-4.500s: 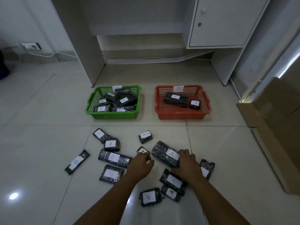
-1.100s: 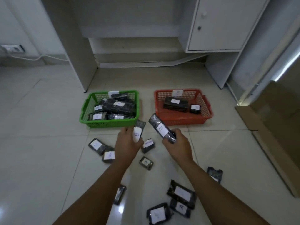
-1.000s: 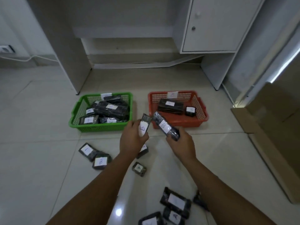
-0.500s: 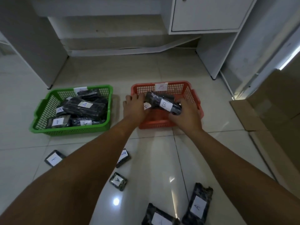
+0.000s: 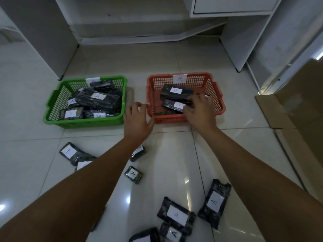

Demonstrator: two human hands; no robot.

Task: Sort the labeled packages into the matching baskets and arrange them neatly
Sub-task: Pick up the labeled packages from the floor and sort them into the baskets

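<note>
Glossy pale floor tiles point(image 5: 227, 154) under a white desk point(image 5: 244, 32). Right hand point(image 5: 199, 112) pinches a black wrapped B-labelled package point(image 5: 173, 105) inside the orange plastic mesh basket point(image 5: 215, 95) (tagged B); left hand point(image 5: 138, 119) hovers with fingers spread.

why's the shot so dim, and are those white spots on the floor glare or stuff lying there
Head view: the scene is underexposed, with a bright strip at the right edge. The white spots are glare on the glossy floor tiles, not objects. Wide-angle distortion bows the cabinet legs. Labels in the orange basket stay readable; the right hand is slightly blurred.
</note>
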